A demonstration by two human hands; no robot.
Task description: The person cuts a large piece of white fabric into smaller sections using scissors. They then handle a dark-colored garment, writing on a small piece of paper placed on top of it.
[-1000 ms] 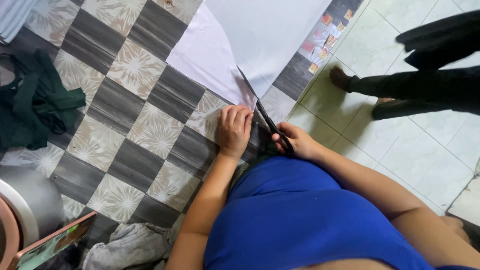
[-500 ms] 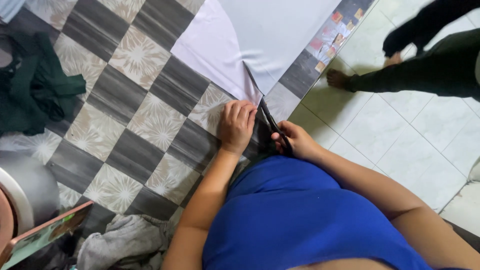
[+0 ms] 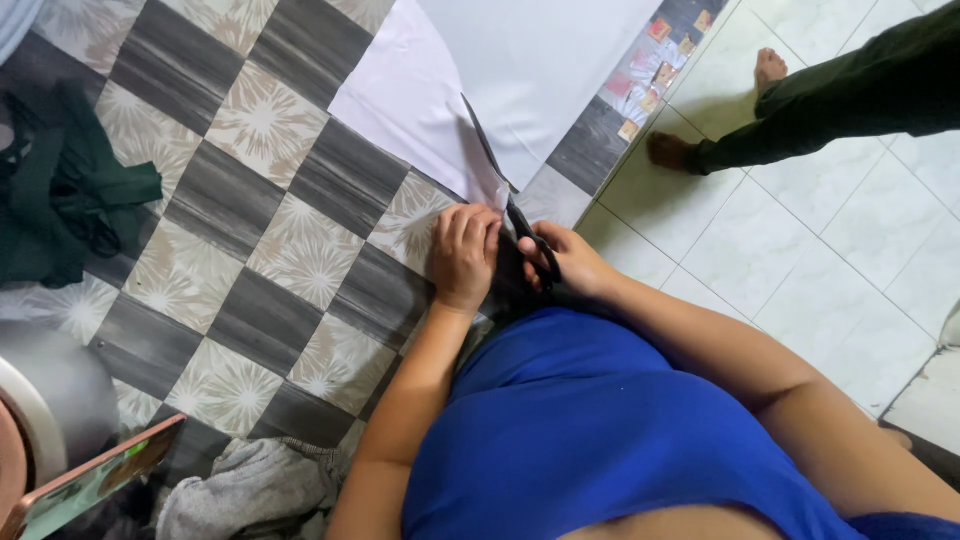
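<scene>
Firmly closed right hand (image 3: 570,265) on scissors (image 3: 505,200)

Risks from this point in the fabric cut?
1. The left hand presses the white fabric right beside the scissors that the right hand grips; fingertips could get nicked if the blades stray.
2. The fabric is pinned only at its near edge, so the far part might bunch and the cut line wander.
3. Another person's feet are close to the fabric; a step onto it could tug it mid-cut.
</scene>
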